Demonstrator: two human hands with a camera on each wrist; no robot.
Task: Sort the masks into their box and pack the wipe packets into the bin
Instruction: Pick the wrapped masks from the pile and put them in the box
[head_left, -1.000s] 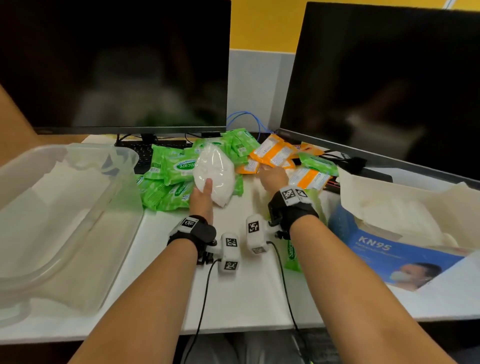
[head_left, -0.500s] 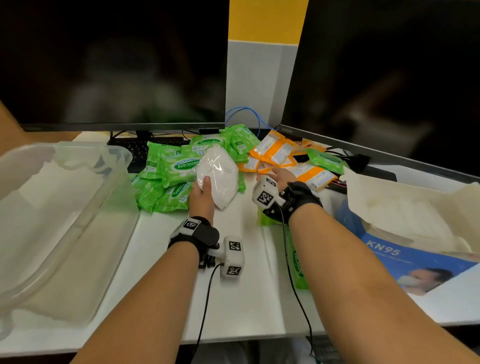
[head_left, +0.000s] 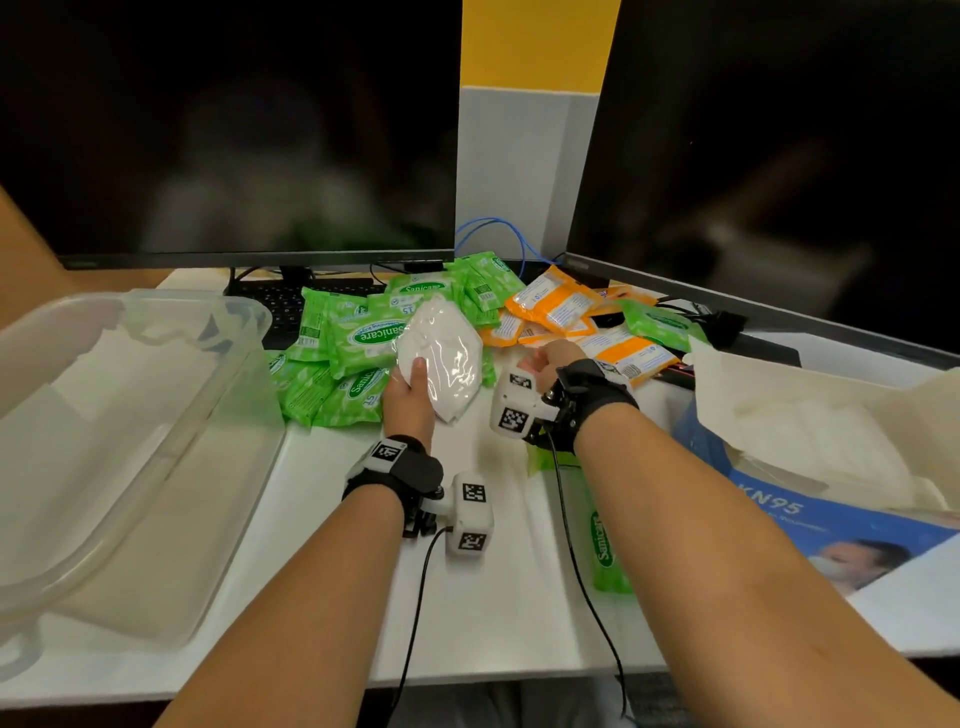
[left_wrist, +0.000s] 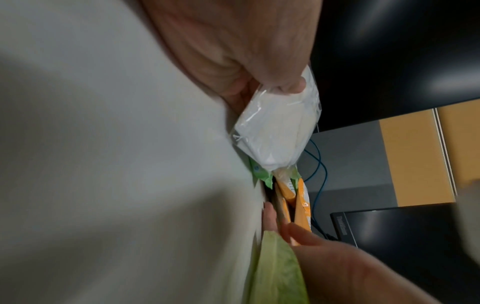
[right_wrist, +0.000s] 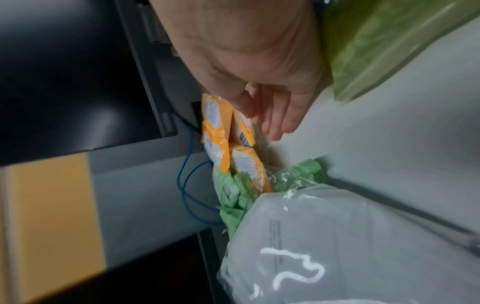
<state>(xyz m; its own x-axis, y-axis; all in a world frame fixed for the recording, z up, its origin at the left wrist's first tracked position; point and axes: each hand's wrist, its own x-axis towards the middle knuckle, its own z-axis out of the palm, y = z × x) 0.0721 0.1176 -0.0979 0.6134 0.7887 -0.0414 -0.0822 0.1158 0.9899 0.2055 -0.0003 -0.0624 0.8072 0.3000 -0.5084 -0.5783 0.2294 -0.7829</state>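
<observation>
a bagged mask (head_left: 441, 358) is being pinched at its near edge by the left hand (head_left: 410, 400), long axis running up and away from that grip. the mask box (head_left: 810, 441) is sitting well off to the right, across the right hand (head_left: 550, 358), whose fingers are being held loose and empty just beside the orange wipe packets (head_left: 556, 304) on the bench (head_left: 498, 597). probably a cross-body carry next. the bin (head_left: 130, 415) is being left alone on the far left.

- 2 dark monitors, the left monitor (head_left: 228, 130) and the right monitor (head_left: 779, 156), are seen along the desk's (head_left: 509, 613) far edge.
- A black keyboard (head_left: 283, 306) is tucked under the left one.
- A blue cable (head_left: 511, 236) is looped between them.
</observation>
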